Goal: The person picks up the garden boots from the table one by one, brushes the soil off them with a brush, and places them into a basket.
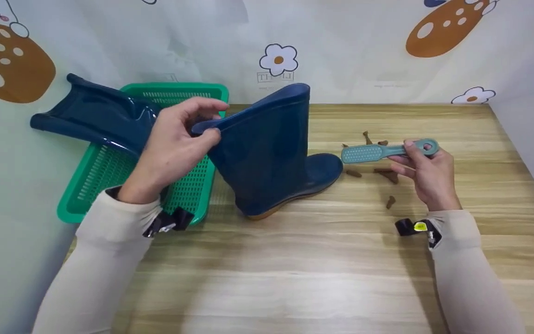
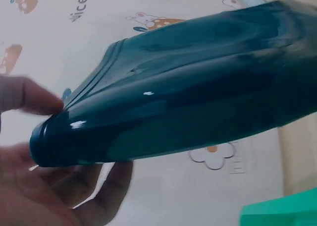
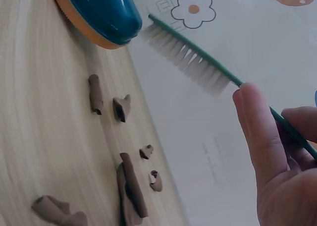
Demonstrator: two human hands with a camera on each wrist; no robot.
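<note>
A dark blue rubber boot [image 1: 271, 153] stands on the wooden table with its toe to the right and its tan sole tilted slightly. My left hand [image 1: 174, 144] pinches the back of the boot's top rim, thumb on one side and fingers on the other. In the left wrist view the boot shaft [image 2: 173, 92] fills the middle. My right hand [image 1: 431, 174] holds a green brush [image 1: 366, 153] by its handle, beside the boot's toe. White bristles [image 3: 190, 57] show below the brush's back in the right wrist view, close to the toe [image 3: 104, 13].
Several brown clay-like bits [image 1: 390, 175] lie on the table [image 1: 295, 269] under and around the brush. To the left, a second blue boot [image 1: 104, 111] lies across a green plastic basket [image 1: 65, 208]. A printed wall covering [image 1: 341, 55] rises behind the table.
</note>
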